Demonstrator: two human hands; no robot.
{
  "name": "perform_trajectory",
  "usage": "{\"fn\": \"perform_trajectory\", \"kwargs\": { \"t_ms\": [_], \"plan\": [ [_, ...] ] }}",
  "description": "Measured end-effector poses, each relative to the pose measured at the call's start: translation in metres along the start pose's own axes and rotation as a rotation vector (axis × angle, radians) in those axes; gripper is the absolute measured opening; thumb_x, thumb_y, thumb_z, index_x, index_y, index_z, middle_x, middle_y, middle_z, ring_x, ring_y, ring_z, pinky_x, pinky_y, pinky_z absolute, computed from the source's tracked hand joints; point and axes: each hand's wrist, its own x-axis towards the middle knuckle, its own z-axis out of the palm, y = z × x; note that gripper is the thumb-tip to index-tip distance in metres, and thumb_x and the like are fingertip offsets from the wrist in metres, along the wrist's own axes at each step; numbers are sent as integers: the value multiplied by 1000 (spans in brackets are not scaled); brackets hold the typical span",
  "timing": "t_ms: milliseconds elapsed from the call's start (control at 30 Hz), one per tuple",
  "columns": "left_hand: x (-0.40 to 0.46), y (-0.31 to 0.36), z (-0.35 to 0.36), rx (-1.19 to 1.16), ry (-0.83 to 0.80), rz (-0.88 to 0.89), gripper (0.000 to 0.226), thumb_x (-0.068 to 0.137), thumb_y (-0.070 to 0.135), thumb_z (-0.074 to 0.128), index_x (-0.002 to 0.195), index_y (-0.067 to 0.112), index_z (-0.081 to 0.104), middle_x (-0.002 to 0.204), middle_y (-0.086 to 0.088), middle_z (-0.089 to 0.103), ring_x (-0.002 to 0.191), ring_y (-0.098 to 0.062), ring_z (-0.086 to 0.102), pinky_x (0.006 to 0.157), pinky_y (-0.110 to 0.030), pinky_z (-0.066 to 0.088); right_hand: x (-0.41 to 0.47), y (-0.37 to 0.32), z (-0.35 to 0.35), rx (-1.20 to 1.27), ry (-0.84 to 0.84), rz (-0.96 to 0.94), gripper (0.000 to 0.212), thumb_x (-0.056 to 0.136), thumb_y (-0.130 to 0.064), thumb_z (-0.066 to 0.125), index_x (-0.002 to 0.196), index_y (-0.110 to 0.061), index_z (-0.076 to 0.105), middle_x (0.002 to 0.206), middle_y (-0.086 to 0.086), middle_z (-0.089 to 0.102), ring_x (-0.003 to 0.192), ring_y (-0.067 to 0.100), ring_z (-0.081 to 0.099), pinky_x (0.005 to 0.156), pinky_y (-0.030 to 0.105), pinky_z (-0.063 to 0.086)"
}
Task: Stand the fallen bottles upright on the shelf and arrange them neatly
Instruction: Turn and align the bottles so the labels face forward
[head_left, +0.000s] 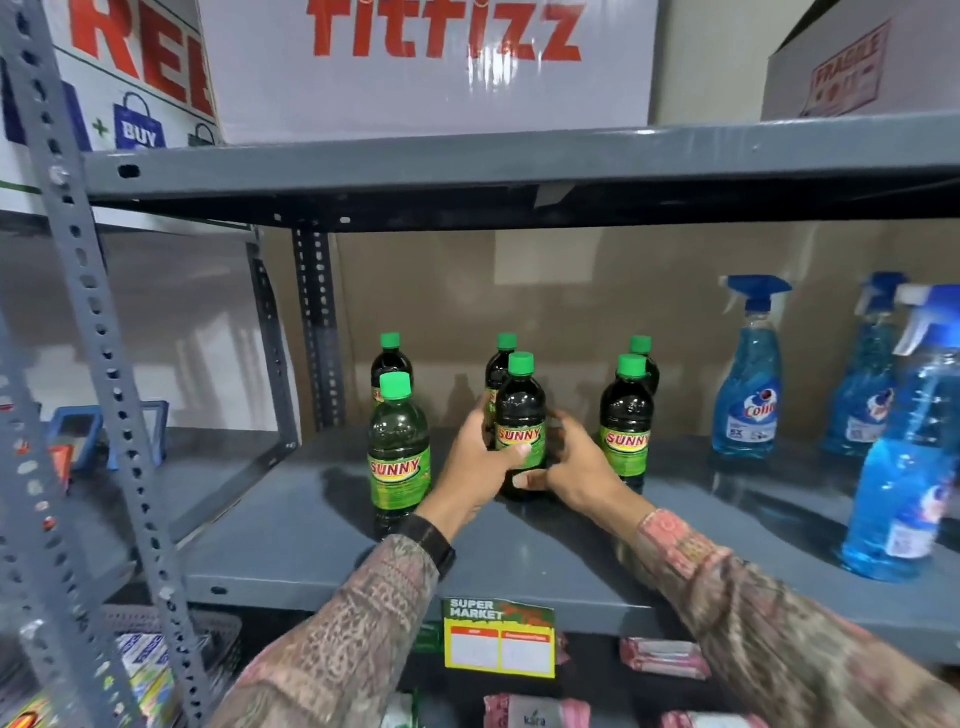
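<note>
Several dark bottles with green caps and green SUNNY labels stand upright on the grey metal shelf (322, 540) in two rows. The front middle bottle (520, 410) is held from both sides: my left hand (480, 462) wraps its left side with the thumb across the label, and my right hand (576, 467) cups its right side and base. A front left bottle (399, 447) and a front right bottle (627, 426) stand on either side. Three more bottles (390, 358) stand behind them. No bottle lies on its side in view.
Blue spray bottles (748, 379) stand at the right of the same shelf, one large spray bottle (904, 457) near the front edge. A shelf board runs overhead with white boxes (426, 67) on it. A perforated upright post (98, 332) rises at left. A price tag (498, 639) hangs below.
</note>
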Motion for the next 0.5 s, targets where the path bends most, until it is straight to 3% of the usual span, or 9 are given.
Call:
{"fn": "perform_trajectory", "kwargs": {
  "t_ms": [67,167,300,400,500],
  "plan": [
    [2,-3,-1,-27,-23,-24,67,91,-11,70,146,22,51,115,4,72,100,-4,69,79,-13,56,4,6,1,15,-11,-12,107,55,-11,98,149,-15,48,130,6,75,122,28,71,110,54,54],
    [2,-5,-3,-22,-41,-30,62,93,-8,70,149,10,51,120,0,72,98,0,71,81,-16,58,5,10,3,18,-3,-39,97,59,-8,99,143,-21,51,126,3,76,119,25,73,108,53,56],
    [-6,-5,-6,-40,-59,-9,61,93,-5,72,147,17,53,117,12,72,98,5,73,83,-17,58,-2,11,2,29,-23,-70,90,60,-8,97,134,-32,51,120,0,77,115,22,74,105,53,58],
    [-16,-4,-8,-52,-72,5,57,93,-3,73,137,29,58,120,10,75,110,-8,74,98,-33,59,-11,10,-2,24,-49,-91,81,67,-2,95,124,-41,53,121,-2,76,115,17,74,105,50,59],
    [-28,-3,-11,-75,-91,3,57,93,-2,73,130,39,60,122,7,77,115,-14,73,103,-46,57,-23,10,-6,-2,-71,-117,79,73,2,92,120,-46,52,123,-5,75,115,11,73,103,46,60]
  ]
}}
